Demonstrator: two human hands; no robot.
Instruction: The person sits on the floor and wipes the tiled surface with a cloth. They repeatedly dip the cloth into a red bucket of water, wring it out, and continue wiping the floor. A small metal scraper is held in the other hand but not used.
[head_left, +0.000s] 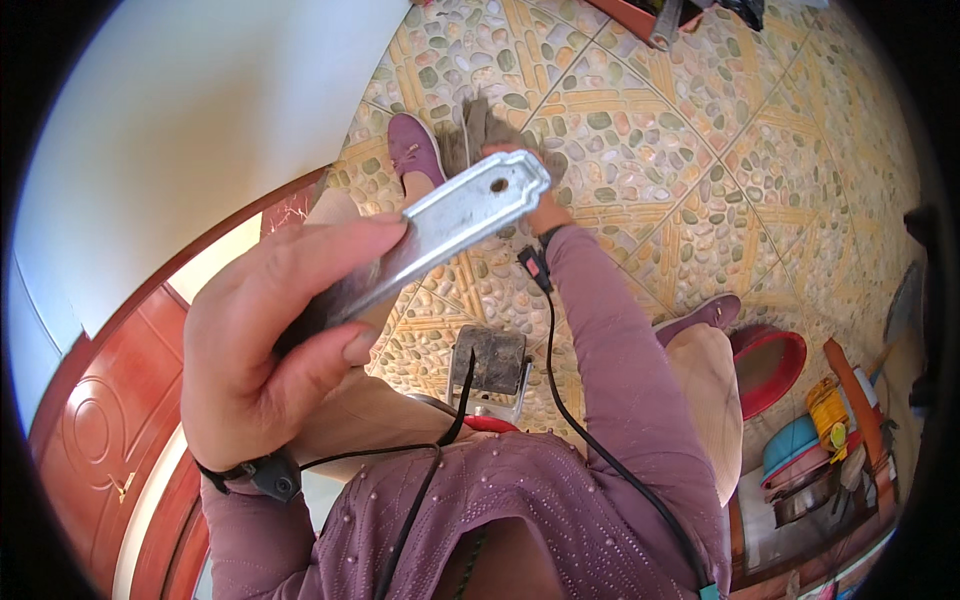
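Observation:
A metal handle (465, 214) with a hole near its scalloped end rises close to the camera. My left hand (277, 330) is shut on it between thumb and fingers; the handle's lower part is dark and partly hidden by the hand. Beyond the handle's far end, my right hand (551, 214) reaches down towards the floor, largely hidden by the metal. A dark grey, crumpled cloth-like thing (484, 124) lies at that hand; whether the fingers grip it cannot be told.
Pebble-patterned tiles (660, 165) cover the floor. A dark block on a metal frame (489, 360) stands between my legs. A red basin (799, 375) and a shelf with bowls (795, 450) are at right. A black cable (551, 352) hangs by my right arm. A red door (105, 405) is at left.

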